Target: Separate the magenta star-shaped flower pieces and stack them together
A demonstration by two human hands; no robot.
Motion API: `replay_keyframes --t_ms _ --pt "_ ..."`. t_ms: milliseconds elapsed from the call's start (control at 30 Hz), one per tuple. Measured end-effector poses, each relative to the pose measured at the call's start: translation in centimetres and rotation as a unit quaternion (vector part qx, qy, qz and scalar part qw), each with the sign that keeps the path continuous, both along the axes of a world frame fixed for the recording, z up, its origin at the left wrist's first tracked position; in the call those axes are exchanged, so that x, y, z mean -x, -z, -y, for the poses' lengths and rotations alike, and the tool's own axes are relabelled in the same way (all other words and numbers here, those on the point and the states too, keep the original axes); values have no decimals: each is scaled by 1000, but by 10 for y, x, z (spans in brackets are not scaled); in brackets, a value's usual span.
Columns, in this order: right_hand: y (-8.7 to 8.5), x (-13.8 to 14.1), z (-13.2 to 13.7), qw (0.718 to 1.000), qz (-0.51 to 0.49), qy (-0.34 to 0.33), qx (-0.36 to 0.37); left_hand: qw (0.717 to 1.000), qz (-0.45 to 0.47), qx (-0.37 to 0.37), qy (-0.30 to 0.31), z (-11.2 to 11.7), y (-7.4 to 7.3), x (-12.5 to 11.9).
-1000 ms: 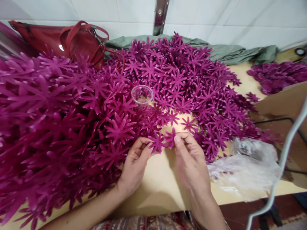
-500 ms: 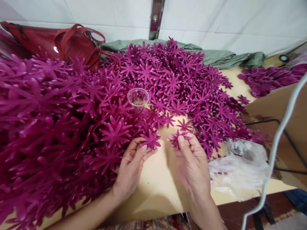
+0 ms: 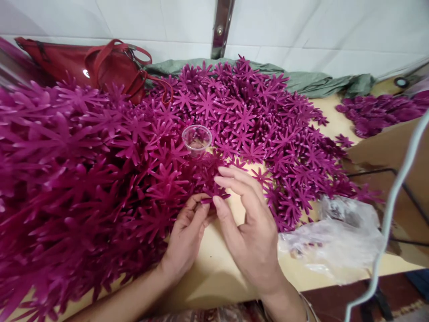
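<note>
My left hand rests on the pale tabletop and pinches a magenta star-shaped plastic flower by its underside. My right hand has come over beside it, fingers curled and partly spread, fingertips touching the same flower from the right. A large heap of identical magenta flowers spreads behind the hands, and a taller mass of stacked flowers fills the left. A small clear plastic cup stands among the flowers just beyond the hands.
A red handbag lies at the back left against the white tiled wall. Green cloth runs along the back. A crumpled clear plastic bag lies right of my hands. Another flower pile and a cardboard box sit far right.
My right hand moved left from its own flower to meet the left hand's flower. The two flowers held apart before are now together at the left hand's fingertips.
</note>
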State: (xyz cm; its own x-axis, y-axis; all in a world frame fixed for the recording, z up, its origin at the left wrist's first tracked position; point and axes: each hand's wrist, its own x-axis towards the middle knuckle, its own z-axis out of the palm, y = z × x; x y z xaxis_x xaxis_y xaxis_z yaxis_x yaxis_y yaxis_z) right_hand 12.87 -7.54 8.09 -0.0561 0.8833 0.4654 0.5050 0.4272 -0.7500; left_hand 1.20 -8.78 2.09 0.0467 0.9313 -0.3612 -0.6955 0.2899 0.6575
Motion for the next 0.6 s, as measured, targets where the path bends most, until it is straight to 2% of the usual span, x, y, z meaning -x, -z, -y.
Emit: replay_keyframes --t_ms 67,167,300,500,600 --pt "16 -6 0 997 51 53 14 1000 8 -6 5 -2 -1 0" --pt "33 -13 3 995 56 71 43 1000 7 0 7 -2 -1 0" --pt "36 -17 5 990 -60 51 120 1000 -6 0 15 0 1 0" --pt "37 -22 1 950 -217 3 224 1000 -21 5 13 1 3 0" --pt "43 -26 -1 927 -290 51 231 1000 -18 9 14 0 2 0"
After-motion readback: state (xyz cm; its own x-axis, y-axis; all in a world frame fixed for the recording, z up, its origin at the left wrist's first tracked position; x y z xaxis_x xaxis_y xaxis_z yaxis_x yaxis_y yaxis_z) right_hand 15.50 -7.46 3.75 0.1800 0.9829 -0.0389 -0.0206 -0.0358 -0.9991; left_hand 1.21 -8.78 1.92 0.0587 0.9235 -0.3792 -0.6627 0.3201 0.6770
